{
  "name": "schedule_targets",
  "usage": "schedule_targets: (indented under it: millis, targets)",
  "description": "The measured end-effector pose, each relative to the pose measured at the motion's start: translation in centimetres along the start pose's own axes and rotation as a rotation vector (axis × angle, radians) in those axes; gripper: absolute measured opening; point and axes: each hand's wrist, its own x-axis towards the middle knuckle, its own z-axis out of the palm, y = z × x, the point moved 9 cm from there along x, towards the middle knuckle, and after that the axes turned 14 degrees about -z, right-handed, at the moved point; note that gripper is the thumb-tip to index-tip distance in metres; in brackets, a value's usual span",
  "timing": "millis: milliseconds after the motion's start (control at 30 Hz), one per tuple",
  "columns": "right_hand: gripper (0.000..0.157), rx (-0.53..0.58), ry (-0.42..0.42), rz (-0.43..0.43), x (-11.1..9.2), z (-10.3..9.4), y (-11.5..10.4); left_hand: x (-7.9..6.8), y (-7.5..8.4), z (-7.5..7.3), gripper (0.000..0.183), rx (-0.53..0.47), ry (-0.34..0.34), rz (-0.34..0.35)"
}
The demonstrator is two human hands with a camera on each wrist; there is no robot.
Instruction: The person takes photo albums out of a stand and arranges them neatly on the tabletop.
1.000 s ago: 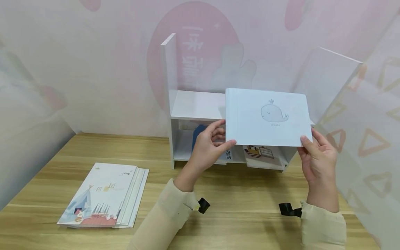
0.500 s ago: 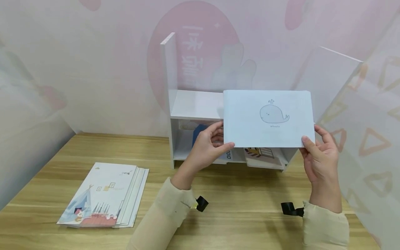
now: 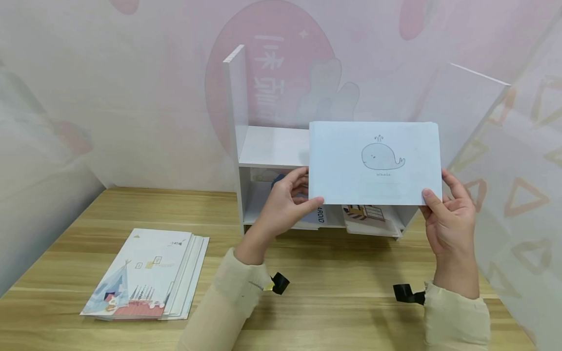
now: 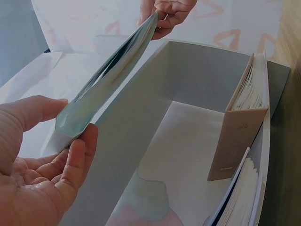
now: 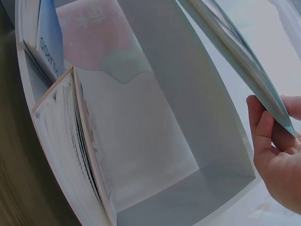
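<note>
Both hands hold a thin white book [image 3: 342,161] with a line drawing of a whale on its cover, raised in front of the shelf. The left hand [image 3: 287,202] pinches its left end, thumb at the lower corner of the cover and fingers behind. At the lower right corner, the right hand [image 3: 454,217] grips it, thumb on the front. In the left wrist view the same book [image 4: 106,82] is seen edge-on, its pages slightly parted. The right wrist view catches its edge [image 5: 244,61] too, with fingers beneath.
A white two-tier shelf [image 3: 272,146] stands against the printed wall. Its lower level holds a blue-covered book [image 5: 49,37] and a tan-edged book [image 4: 242,122]. To the left, a stack of books [image 3: 153,273] lies on the wooden table [image 3: 307,321].
The whale book has turned to face the head camera more squarely and shifted slightly left at its left end. The left hand has moved a little left with it, and both hands keep their hold.
</note>
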Motion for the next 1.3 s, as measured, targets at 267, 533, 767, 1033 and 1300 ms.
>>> schedule_targets:
  millis: [267,533,767,1033,1300]
  targets:
    - [0.049,-0.043,0.005,-0.035,-0.1,0.7,-0.7,-0.4,0.5,-0.5,0.07,0.005,0.009,-0.014]
    - [0.049,-0.042,-0.016,-0.045,-0.6,1.5,-1.3,-1.1,0.9,-1.0,0.069,0.011,0.0,0.014]
    - [0.049,-0.036,-0.018,-0.039,-0.7,2.2,-1.2,-1.2,1.3,-1.8,0.069,0.014,0.005,0.034]
    - [0.047,-0.058,-0.04,-0.022,-1.0,2.8,-0.8,-1.3,1.4,-2.7,0.067,0.023,0.001,0.022]
    - [0.046,-0.072,-0.125,0.013,-1.8,4.0,-0.7,-2.1,1.4,-3.8,0.067,0.008,-0.024,0.003]
